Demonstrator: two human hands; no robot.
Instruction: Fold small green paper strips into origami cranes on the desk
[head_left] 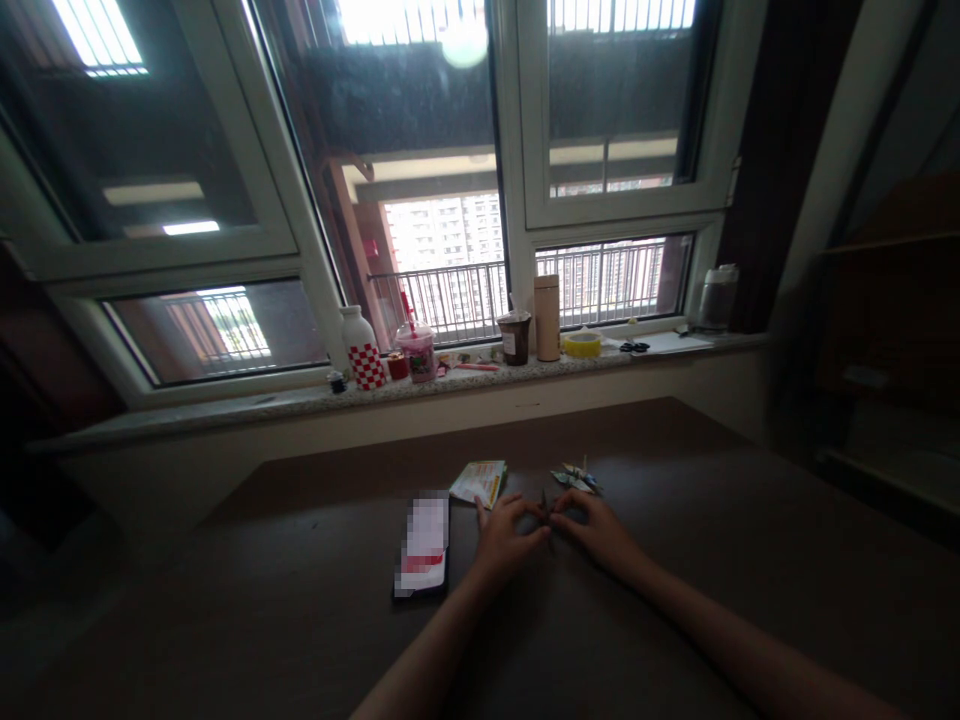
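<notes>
Slim dark flat piece (545, 503), its material too small to tell, sits pinched between the fingertips of the left hand (512, 532) and right hand (594, 522), over the brown rectangular table (300, 545), toward its far edge; uneven pull from the two pinches could bend or drop it; beyond lie one flat white-green-yellow packet (477, 483) and one crumpled multicoloured bundle (576, 479); one black-edged rectangular phone (425, 547) lies toward the left edge.

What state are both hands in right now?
Left hand: closed, pinching a thin dark piece.
Right hand: closed, apparently pinching the same piece, too dim to identify.
</notes>
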